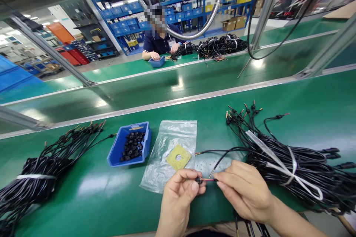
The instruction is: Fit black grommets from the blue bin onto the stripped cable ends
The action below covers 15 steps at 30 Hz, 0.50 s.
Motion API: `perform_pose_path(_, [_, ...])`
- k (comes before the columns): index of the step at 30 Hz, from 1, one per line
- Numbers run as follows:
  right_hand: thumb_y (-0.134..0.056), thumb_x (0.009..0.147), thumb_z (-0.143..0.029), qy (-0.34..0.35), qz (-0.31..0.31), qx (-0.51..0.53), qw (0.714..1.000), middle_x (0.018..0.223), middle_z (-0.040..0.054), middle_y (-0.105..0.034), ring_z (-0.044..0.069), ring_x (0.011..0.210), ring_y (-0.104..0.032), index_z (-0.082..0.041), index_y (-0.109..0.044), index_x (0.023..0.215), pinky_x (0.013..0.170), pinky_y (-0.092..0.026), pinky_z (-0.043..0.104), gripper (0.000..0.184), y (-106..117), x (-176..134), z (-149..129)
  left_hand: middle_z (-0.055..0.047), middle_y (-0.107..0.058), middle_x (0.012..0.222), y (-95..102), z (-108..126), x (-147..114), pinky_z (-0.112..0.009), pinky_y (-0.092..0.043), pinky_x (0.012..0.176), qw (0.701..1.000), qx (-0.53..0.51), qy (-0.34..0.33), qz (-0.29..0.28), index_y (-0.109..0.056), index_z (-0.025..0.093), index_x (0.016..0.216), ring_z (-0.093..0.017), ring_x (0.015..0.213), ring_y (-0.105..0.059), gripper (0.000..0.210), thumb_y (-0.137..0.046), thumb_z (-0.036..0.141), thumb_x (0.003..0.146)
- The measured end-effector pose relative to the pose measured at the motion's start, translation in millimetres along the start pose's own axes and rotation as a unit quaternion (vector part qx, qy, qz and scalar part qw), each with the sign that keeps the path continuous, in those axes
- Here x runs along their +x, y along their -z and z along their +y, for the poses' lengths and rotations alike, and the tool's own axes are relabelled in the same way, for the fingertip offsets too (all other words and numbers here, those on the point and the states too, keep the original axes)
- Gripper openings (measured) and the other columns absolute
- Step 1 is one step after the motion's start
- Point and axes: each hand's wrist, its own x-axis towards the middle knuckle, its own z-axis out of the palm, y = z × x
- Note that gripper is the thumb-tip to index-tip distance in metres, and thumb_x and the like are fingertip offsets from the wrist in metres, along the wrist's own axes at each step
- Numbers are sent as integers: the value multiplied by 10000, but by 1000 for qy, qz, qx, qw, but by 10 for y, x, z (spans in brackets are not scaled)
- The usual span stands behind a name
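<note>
Between thumb and fingers, my left hand (182,196) pinches a small black rubber grommet (198,180). My right hand (246,189) grips a black cable (216,180) near its stripped end, whose thin coloured wires meet the grommet. Whether the wires pass through it is too small to tell. Just beyond my hands lies a clear plastic bag (162,137) with a yellow square piece (178,157) on it, which has a round hole. Beside my right hand, a bundle of black cables (278,159) is tied with a white strip; several of its ends carry black grommets.
A blue bin (114,155) of black grommets stands left of the bag. Another tied cable bundle (36,177) lies at the far left. Across the metal rail (167,104), a person (160,42) works at a small blue tray (157,62) beside piled cables (219,47). A metal hose (204,31) hangs above.
</note>
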Motion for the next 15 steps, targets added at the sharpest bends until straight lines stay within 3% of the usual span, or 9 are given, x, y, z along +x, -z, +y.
perform_pose_path(7, [-528, 925, -47, -3, -30, -5, 1000, 701, 45, -594, 159, 608, -461, -116, -645, 1010, 563, -344, 301, 160, 29, 25, -22, -38, -813, 866, 94, -25, 41, -153, -611, 689, 999, 1, 7, -33, -808, 173, 848, -110, 689, -753, 201, -930, 238, 702])
perform_pose_path(15, [-508, 942, -73, -11, -47, -15, 999, 678, 31, -566, 158, 594, -444, -132, -650, 956, 557, -330, 300, 154, 41, 54, -25, -31, -806, 937, 205, -65, 101, -177, -631, 751, 995, 61, -51, -60, -831, 225, 885, -134, 791, -765, 119, -875, 244, 776])
